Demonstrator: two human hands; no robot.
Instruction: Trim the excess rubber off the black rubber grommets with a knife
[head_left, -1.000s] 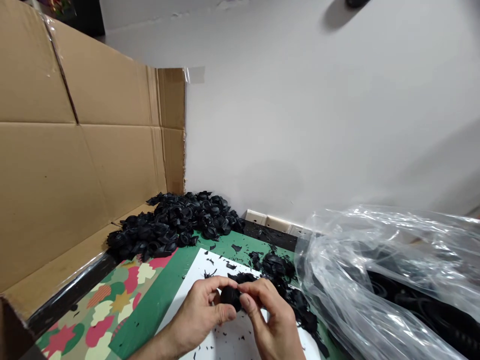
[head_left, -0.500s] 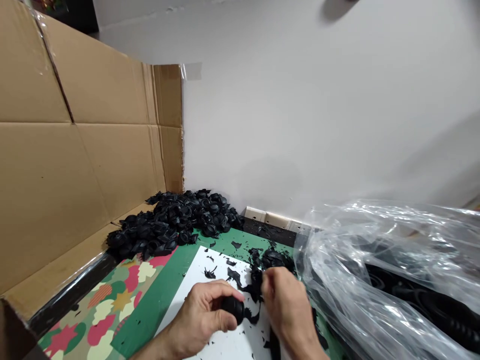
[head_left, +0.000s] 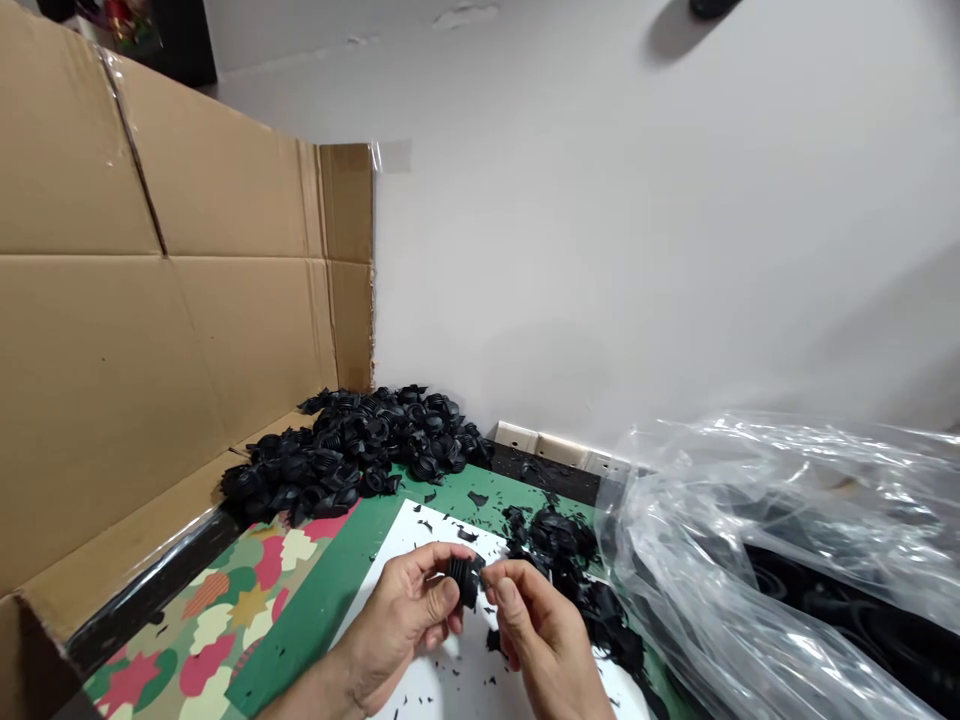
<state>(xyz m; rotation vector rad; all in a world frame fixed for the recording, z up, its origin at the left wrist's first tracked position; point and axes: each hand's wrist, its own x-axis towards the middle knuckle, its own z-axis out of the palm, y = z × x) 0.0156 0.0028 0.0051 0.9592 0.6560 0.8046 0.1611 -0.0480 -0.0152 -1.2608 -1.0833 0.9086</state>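
Note:
Between its thumb and fingers, my left hand [head_left: 416, 620] holds a small ribbed black rubber part [head_left: 465, 580] above a white sheet [head_left: 450, 690]. My right hand [head_left: 536, 625] is closed in a pinch at the right edge of that part; what its fingertips grip is too small to make out. Black scraps [head_left: 559, 545] lie in a heap beyond and to the right of my right hand, with small bits scattered over the sheet. A large pile of black ribbed parts [head_left: 360, 445] sits farther back on the left.
Cardboard panels [head_left: 247, 320] stand along the left. A patterned sheet [head_left: 217, 610] and a green surface [head_left: 315, 620] lie under the work. Clear plastic bag [head_left: 675, 540] with black items is at right. Sockets [head_left: 562, 451] line the base of the wall [head_left: 600, 220].
My left hand has turned the black part so its ribs show. My right hand has moved left from the scrap heap to the part and now pinches at its edge.

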